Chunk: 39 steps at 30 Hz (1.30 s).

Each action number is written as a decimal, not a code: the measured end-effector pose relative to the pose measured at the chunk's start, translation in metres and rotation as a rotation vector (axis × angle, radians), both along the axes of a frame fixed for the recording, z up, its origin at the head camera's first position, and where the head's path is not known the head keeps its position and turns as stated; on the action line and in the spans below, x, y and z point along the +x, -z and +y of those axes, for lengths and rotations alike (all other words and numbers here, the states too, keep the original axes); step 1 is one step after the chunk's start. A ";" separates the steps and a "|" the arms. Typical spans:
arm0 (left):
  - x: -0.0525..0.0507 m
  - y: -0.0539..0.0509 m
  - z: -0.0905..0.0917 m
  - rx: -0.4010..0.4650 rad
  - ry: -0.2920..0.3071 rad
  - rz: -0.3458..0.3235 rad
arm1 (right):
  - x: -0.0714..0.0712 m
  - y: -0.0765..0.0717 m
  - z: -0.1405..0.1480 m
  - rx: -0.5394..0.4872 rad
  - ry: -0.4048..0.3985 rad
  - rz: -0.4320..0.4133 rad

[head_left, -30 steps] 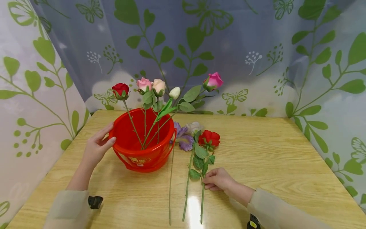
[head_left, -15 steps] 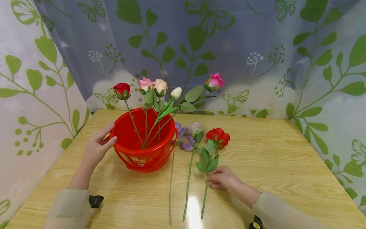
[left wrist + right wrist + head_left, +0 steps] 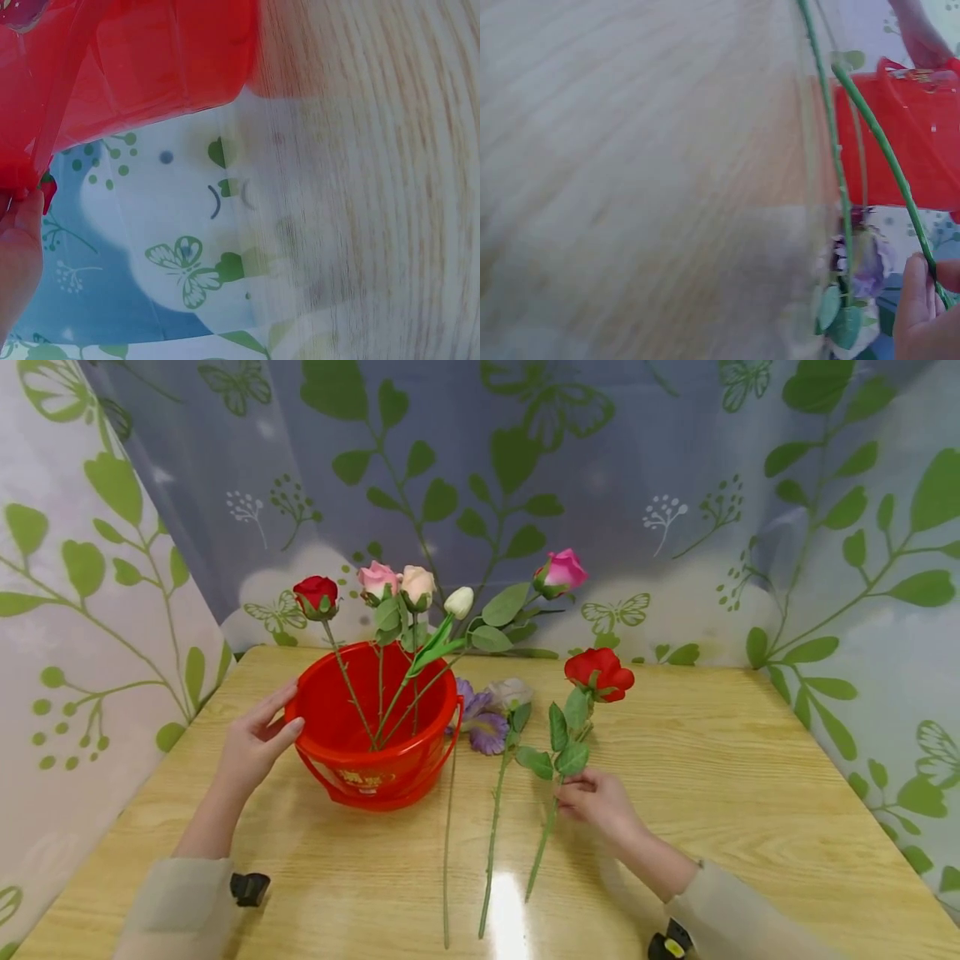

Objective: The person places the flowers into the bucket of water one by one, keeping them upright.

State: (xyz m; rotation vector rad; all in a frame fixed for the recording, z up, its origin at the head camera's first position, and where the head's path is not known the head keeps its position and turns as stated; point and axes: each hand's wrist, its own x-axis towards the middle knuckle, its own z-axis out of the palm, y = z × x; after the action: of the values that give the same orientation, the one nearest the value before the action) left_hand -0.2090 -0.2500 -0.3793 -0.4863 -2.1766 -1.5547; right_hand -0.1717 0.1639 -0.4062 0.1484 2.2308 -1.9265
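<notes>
My right hand (image 3: pixel 602 808) pinches the green stem of a red rose (image 3: pixel 600 675) between thumb and fingers, below its leaves. The rose tilts up off the table, bloom away from me; its stem (image 3: pixel 889 154) crosses the right wrist view. At the left, my left hand (image 3: pixel 253 747) holds the rim of a red bucket (image 3: pixel 390 781), also seen with the thumb at its edge in the left wrist view. In the bucket stand a dark red rose (image 3: pixel 316 597), a pink rose (image 3: pixel 377 579), a peach rose (image 3: pixel 417 587), a white tulip (image 3: pixel 459 602) and a magenta rose (image 3: pixel 561 572).
A purple iris (image 3: pixel 483 727) and a whitish rose (image 3: pixel 510 693) lie on the wooden table (image 3: pixel 712 760) just right of the bucket, stems toward me. A patterned curtain (image 3: pixel 465 468) hangs behind the table and along both sides.
My right hand has lifted the red rose and moved it right and away from me, apart from the whitish rose. My left hand stays on the bucket.
</notes>
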 end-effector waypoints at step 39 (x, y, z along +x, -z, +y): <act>0.000 0.000 0.000 0.012 0.000 -0.021 | -0.011 -0.070 -0.002 -0.114 0.058 0.279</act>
State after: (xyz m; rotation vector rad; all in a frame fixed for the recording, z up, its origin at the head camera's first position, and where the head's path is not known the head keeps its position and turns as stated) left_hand -0.2085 -0.2504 -0.3790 -0.4690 -2.1812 -1.5790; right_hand -0.1828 0.1620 -0.3359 -0.0779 2.2955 -2.2199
